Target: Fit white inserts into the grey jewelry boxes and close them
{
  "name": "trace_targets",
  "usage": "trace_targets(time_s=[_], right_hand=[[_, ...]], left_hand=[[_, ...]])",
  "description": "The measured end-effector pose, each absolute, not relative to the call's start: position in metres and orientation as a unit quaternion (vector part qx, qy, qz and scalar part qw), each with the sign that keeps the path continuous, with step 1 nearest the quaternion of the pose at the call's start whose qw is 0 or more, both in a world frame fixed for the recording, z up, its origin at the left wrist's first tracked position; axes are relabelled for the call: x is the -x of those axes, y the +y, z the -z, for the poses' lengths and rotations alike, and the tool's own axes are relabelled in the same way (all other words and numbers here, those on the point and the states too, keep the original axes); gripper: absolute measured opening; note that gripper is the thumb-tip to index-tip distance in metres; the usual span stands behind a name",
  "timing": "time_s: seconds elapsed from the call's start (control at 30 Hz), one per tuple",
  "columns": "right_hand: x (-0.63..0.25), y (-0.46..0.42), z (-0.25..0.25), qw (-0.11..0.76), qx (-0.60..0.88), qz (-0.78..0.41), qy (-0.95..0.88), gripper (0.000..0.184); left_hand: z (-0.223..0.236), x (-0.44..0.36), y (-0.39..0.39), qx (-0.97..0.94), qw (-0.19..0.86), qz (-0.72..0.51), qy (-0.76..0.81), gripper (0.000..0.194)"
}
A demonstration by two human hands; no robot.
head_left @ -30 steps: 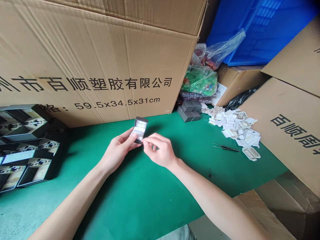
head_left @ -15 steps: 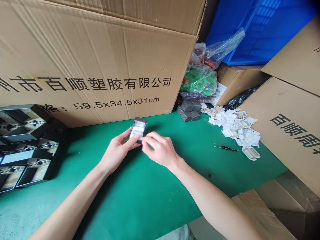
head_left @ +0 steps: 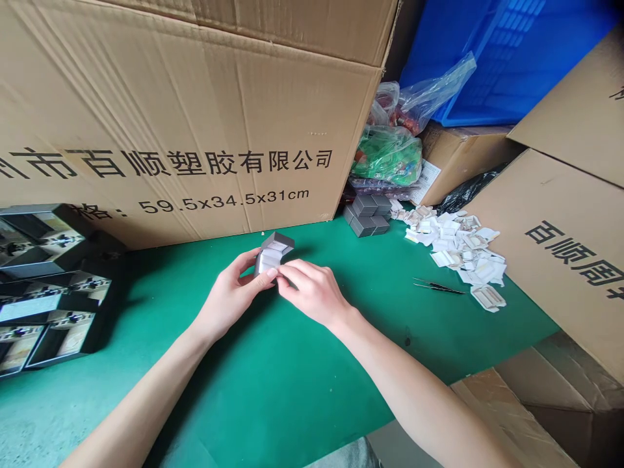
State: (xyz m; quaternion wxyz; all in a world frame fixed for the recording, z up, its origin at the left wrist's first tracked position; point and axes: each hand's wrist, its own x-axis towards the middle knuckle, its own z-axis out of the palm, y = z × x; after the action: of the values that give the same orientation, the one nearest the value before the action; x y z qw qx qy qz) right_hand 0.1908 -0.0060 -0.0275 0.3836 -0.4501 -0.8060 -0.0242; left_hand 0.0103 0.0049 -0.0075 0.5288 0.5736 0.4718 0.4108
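Fingers (head_left: 263, 277) of left hand (head_left: 229, 298) and right hand (head_left: 312, 292) pinching grey box (head_left: 274, 255), long axis leaning up-right

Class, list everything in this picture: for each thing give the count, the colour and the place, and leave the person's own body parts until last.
small grey box: 1, grey with white inside, held in the left hand
stacked boxes: several, dark grey, at the mat's back edge
card inserts: many, white, heaped right of the stacked boxes
tweezers: 1 pair, dark, on the mat below the heap
open black boxes: several, black, at the left
green mat: 1, green, under these things
cardboard cartons: several, brown, behind and to the right
crate: 1, blue, back right
plastic bags: several, clear, green and black, back right
left hand: 1, around the box
right hand: 1, fingers at the box's lower edge
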Motion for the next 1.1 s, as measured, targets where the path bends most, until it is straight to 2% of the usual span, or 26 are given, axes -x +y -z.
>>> trace_targets(time_s=[0.27, 0.57, 0.77, 0.93, 1.1], right_hand=[[-0.190, -0.006, 0.033, 0.373, 0.429, 0.005, -0.822, 0.024], [-0.194, -0.008, 0.029, 0.402, 0.389, -0.012, -0.829, 0.026], [-0.189, -0.006, 0.031, 0.484, 0.434, -0.129, -0.749, 0.016], [-0.184, -0.006, 0.031, 0.513, 0.424, -0.224, -0.713, 0.014], [-0.181, -0.006, 0.026, 0.525, 0.463, -0.382, -0.603, 0.024]], left_hand=[[0.007, -0.010, 0.006, -0.596, 0.504, -0.408, 0.474, 0.063], [0.008, -0.007, 0.007, -0.569, 0.559, -0.410, 0.442, 0.060], [0.009, -0.010, 0.005, -0.554, 0.553, -0.453, 0.427, 0.053], [0.010, -0.009, 0.007, -0.490, 0.618, -0.467, 0.400, 0.039], [0.011, -0.006, 0.008, -0.493, 0.623, -0.474, 0.379, 0.034]])
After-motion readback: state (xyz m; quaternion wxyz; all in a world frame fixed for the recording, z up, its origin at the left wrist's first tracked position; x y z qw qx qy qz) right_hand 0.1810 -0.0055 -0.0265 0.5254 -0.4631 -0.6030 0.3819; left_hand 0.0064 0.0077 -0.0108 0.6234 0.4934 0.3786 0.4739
